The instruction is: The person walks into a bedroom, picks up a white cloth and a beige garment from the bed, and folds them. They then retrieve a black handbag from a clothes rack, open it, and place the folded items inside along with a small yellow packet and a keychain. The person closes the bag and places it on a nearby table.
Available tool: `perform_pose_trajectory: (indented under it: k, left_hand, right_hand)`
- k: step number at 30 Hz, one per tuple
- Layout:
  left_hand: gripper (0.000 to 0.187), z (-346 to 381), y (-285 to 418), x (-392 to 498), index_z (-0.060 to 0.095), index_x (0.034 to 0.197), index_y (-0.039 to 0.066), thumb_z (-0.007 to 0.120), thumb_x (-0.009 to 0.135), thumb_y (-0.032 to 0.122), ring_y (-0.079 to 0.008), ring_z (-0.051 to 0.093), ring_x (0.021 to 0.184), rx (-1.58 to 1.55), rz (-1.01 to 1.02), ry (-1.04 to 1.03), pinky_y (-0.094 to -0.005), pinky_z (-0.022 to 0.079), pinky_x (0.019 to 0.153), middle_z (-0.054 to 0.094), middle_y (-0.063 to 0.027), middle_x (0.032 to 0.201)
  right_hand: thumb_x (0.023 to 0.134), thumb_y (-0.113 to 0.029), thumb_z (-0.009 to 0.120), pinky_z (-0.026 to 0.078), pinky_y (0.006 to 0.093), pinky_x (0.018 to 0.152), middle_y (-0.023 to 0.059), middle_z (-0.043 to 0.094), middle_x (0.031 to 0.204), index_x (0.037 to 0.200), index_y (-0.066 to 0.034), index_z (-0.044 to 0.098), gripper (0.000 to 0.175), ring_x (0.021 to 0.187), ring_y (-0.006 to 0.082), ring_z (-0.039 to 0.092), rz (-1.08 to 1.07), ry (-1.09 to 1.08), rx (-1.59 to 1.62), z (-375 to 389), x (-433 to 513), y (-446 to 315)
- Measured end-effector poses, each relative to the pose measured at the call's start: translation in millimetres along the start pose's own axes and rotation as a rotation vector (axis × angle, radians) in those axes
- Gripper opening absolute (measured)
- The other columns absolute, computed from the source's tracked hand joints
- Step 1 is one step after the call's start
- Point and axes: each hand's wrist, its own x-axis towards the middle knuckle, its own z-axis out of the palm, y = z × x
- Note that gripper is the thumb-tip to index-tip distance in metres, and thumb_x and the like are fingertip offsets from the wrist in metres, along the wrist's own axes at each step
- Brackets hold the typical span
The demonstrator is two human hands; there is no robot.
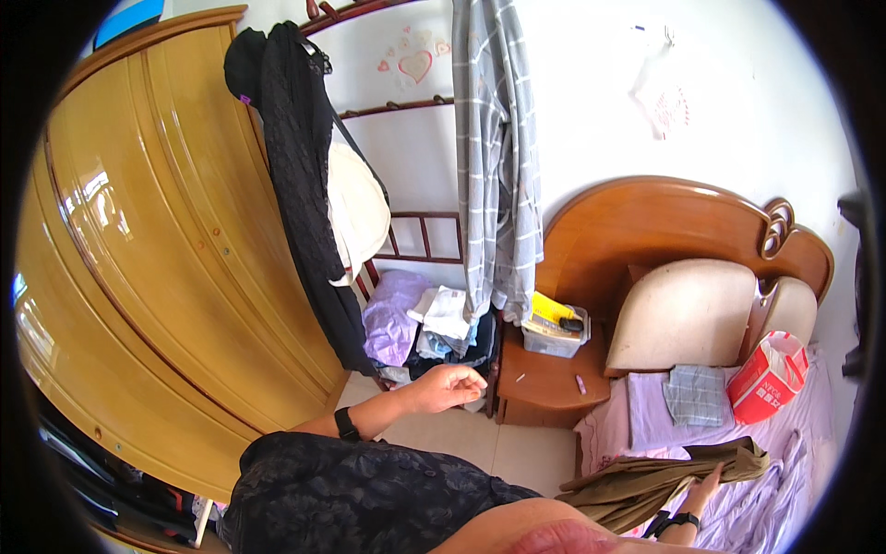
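Note:
My left hand (450,389) hangs above the floor in the middle of the picture, a black band at its wrist. Its fingers are loosely curled and apart from the thumb, with nothing in them. Below and to the right, my right hand (707,483) grips a brown cloth garment (637,481) over the edge of the bed. The garment hangs in long folds; what kind it is, I cannot tell. On the lilac bedding (768,505) behind it lie a folded lilac cloth (645,415) and a folded grey checked cloth (694,396).
A red paper bag (758,384) stands by the headboard (657,221). The wooden nightstand (547,388) bears a plastic box (557,343). Grey checked garments (495,173) and black clothing (297,159) hang from a rack above piled clothes (446,315). A yellow wardrobe (180,228) fills the left.

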Motion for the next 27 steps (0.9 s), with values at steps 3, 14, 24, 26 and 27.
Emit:
perform_pose_trajectory:
  k: [3, 14, 24, 26, 27]
  left_hand:
    - [0.024, -6, 3, -6, 0.059, 0.118, -0.003, 0.061, 0.095, 0.005, -0.0115, 0.060, 0.098, -0.041, -0.049, 0.032, -0.0272, 0.049, 0.087, 0.064, -0.0067, 0.104]
    - [0.024, -125, 35, -28, 0.060, 0.117, -0.001, 0.063, 0.094, 0.004, -0.0097, 0.059, 0.092, 0.171, 0.221, 0.098, -0.0258, 0.048, 0.084, 0.063, -0.0041, 0.098]
    - [0.021, -257, 35, -81, 0.064, 0.110, 0.000, 0.066, 0.091, 0.007, -0.0041, 0.055, 0.078, 0.344, 0.191, 0.362, -0.0200, 0.045, 0.068, 0.063, 0.0010, 0.087]
    - [0.023, -279, 30, -87, 0.066, 0.110, 0.000, 0.068, 0.088, 0.009, -0.0081, 0.063, 0.085, 0.312, 0.180, 0.417, -0.0249, 0.051, 0.077, 0.068, -0.0039, 0.091]
    - [0.023, -289, 29, -88, 0.066, 0.109, 0.000, 0.068, 0.088, 0.008, -0.0086, 0.063, 0.085, 0.321, 0.183, 0.434, -0.0251, 0.051, 0.078, 0.069, -0.0043, 0.091]
  right_hand:
    - [0.073, -0.034, 0.084, 0.055, 0.0447, 0.070, 0.0229, 0.064, 0.105, 0.114, 0.0145, 0.055, 0.070, 0.079, 0.0304, 0.063, -0.161, 0.349, -0.173, 1, 19, -6]
    - [0.091, -0.030, 0.064, 0.045, 0.0276, 0.080, 0.0012, 0.060, 0.121, 0.117, -0.0125, 0.061, 0.031, 0.094, 0.0168, 0.057, -0.162, -0.441, 0.096, 256, -57, -87]
    - [0.090, -0.053, 0.061, 0.032, 0.0521, 0.112, 0.0167, 0.045, 0.145, 0.145, -0.0157, 0.043, 0.068, 0.136, 0.0336, 0.040, -1.411, -0.435, -0.203, 589, -379, -334]
    - [0.087, -0.052, 0.065, 0.033, 0.0524, 0.112, 0.0174, 0.045, 0.145, 0.142, -0.0157, 0.047, 0.068, 0.136, 0.0355, 0.041, -1.472, -0.493, -0.084, 642, -440, -360]
    - [0.088, -0.056, 0.061, 0.030, 0.0534, 0.113, 0.0160, 0.043, 0.148, 0.143, -0.0156, 0.045, 0.071, 0.137, 0.0347, 0.040, -1.525, -0.576, -0.074, 667, -470, -360]
